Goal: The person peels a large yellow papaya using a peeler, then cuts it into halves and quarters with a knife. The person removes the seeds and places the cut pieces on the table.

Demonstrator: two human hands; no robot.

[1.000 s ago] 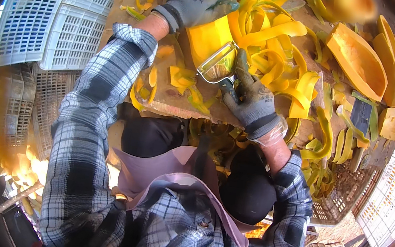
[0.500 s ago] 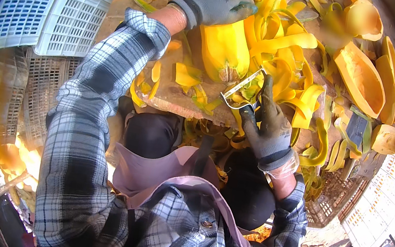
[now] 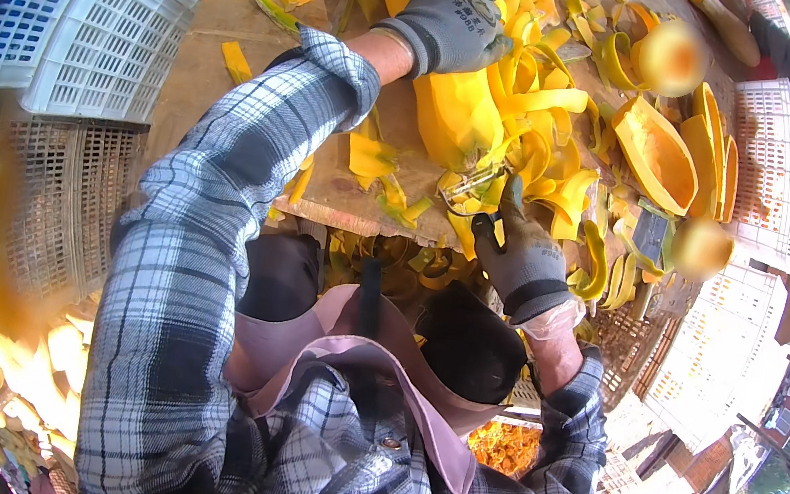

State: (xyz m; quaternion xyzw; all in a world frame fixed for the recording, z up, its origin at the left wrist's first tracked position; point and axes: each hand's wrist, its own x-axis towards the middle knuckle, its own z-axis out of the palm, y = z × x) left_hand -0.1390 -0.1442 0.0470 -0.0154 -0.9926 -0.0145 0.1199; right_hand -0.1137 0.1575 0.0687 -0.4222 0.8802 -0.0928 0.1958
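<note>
1. My left hand, in a grey knit glove with a dark cuff, lies clamped over the far end of a big chunk of peeled yellow pumpkin, pinning it to the worn brown wooden board in front of me.
2. My right hand, gloved the same way, is closed round the dark handle of a metal Y-shaped peeler; its wire head sits against the near end of the pumpkin chunk.
3. A thick heap of curled yellow peel strips crowds the board just right of the chunk and reaches my right hand; some strips show a green skin edge.
4. More peel scraps lie at the board's near edge, and others have dropped below it by my knees.
5. Halved orange pumpkin shells, smooth and scooped hollow, stand stacked on edge well to the right.
6. White plastic lattice crates sit to my left; another white crate is beyond the shells.
7. A dark woven basket stands at my left side, with pale yellow pieces beneath it.
8. My plaid flannel sleeves and a pink apron fill the lower view.
</note>
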